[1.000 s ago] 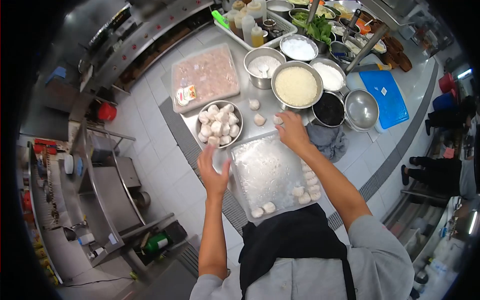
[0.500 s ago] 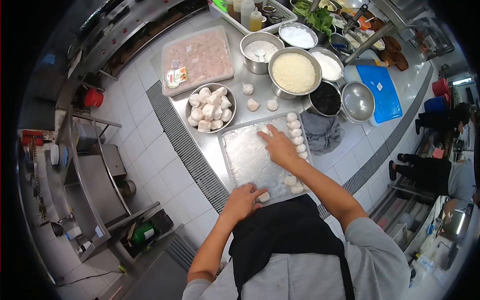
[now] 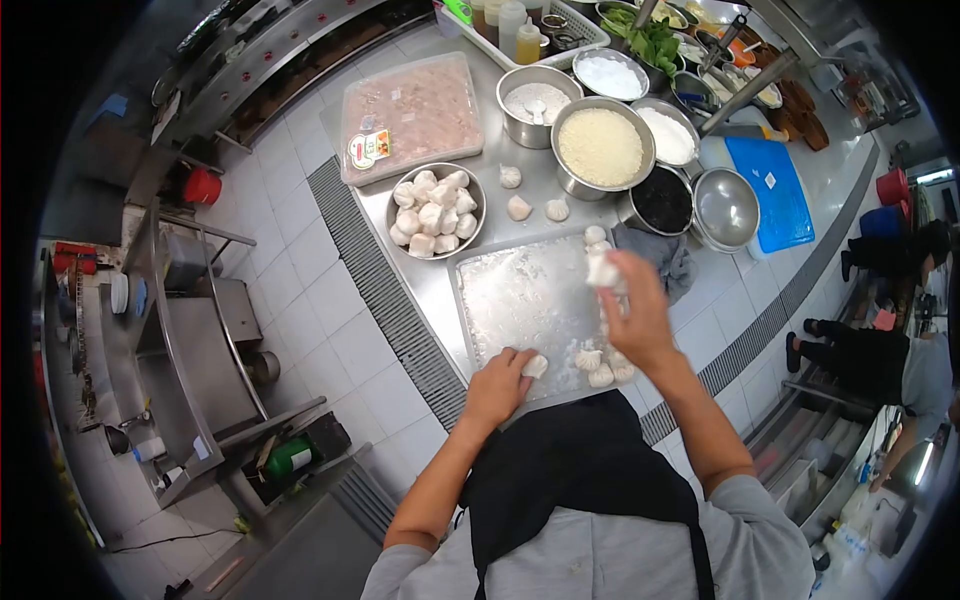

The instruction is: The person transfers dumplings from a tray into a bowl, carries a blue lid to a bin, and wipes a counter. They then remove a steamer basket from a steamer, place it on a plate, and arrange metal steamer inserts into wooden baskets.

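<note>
In the lower part of a metal tray, my left hand is closed with its fingertips on a white pleated dumpling. Over the tray's right side, my right hand pinches another white dumpling between thumb and fingers; it is slightly blurred. That hand covers much of the row of dumplings along the right edge. A small group of dumplings sits at the tray's lower right corner.
Beyond the tray are a steel bowl of dumplings, several loose dumplings, a lidded box of pinkish filling and a bowl of pale crumbs. A grey cloth lies right of the tray. Other people stand far right.
My right hand has moved from the tray's upper middle to its right edge, carrying a dumpling. My left hand and its dumpling have shifted slightly up the tray. The view has also shifted a little.
</note>
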The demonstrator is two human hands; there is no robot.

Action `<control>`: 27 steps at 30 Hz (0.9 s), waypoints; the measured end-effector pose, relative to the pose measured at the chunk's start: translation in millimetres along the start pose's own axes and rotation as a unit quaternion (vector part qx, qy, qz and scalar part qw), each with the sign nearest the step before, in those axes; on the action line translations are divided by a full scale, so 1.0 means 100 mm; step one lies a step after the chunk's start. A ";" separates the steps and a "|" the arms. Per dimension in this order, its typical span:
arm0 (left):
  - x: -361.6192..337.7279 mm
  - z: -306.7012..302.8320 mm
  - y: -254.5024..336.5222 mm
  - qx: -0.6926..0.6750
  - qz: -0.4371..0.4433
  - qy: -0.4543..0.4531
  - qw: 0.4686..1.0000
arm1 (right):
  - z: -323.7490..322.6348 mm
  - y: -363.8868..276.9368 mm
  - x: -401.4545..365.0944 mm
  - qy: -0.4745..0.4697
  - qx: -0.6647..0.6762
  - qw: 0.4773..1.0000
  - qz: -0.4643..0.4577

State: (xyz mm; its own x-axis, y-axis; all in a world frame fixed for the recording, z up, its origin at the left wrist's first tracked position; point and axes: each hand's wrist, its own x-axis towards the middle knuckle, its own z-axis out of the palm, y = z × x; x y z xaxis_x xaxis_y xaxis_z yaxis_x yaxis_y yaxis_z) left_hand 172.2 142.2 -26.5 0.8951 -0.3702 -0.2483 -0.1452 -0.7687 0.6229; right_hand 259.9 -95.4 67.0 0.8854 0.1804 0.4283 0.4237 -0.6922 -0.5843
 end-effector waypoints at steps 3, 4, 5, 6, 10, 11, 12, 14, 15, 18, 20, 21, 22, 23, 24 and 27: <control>0.02 0.01 0.05 0.011 0.001 0.009 1.000 | -0.41 -0.16 0.13 0.085 -0.063 0.993 -0.044; 0.02 0.00 0.07 0.019 -0.002 0.008 1.000 | -0.36 -0.05 0.04 0.086 -0.064 0.993 -0.047; 0.02 -0.01 0.07 0.018 -0.002 0.013 1.000 | -0.16 0.16 -0.16 0.092 -0.122 0.986 -0.063; 0.02 -0.02 0.06 0.016 -0.003 0.015 1.000 | 0.06 0.35 -0.35 0.097 -0.180 0.976 -0.080; -0.02 0.02 0.02 0.022 0.006 0.021 1.000 | 0.48 0.69 -0.71 -0.075 -0.324 0.943 -0.009; -0.04 0.03 0.01 0.024 0.000 0.024 0.999 | 0.50 0.70 -0.73 -0.083 -0.322 0.943 0.002; -0.06 0.04 0.02 0.020 -0.003 0.023 1.000 | 0.49 0.70 -0.75 -0.084 -0.318 0.944 0.002; -0.03 0.02 0.05 0.019 -0.004 0.028 0.999 | 0.48 0.74 -0.70 -0.106 -0.292 0.950 0.032; -0.04 -0.02 0.10 0.010 0.009 0.046 0.999 | 0.46 0.70 -0.67 -0.105 -0.291 0.951 0.028; -0.03 0.00 0.09 0.031 0.073 0.079 0.994 | 0.46 0.55 -0.64 -0.125 -0.214 0.967 0.053; 0.03 0.11 0.04 0.059 0.125 0.092 0.986 | 0.57 0.55 -0.69 -0.128 -0.015 0.991 0.031; 0.08 0.17 0.04 0.048 0.127 0.077 0.988 | 0.63 0.51 -0.71 -0.127 -0.014 0.991 0.030; 0.11 0.23 0.04 0.036 0.130 0.060 0.989 | 0.70 0.47 -0.74 -0.169 0.032 0.984 0.054; 0.11 0.28 0.03 0.037 0.131 0.060 0.989 | 0.75 0.44 -0.76 -0.210 0.077 0.972 0.076; 0.12 0.27 0.05 0.021 0.093 0.070 0.993 | 0.75 0.40 -0.77 -0.208 0.076 0.972 0.075; 0.10 0.27 0.09 0.020 0.016 0.093 0.995 | 0.73 0.27 -0.77 -0.210 -0.020 0.976 0.052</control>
State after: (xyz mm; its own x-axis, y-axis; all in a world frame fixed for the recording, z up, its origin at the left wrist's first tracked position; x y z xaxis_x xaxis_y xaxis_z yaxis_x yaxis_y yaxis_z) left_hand 168.7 117.4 -42.9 0.9519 -0.2946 -0.0839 -0.1887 -0.7797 0.5970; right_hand 216.6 -77.0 -32.0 0.9273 0.3719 0.0431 0.3267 -0.7475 -0.5784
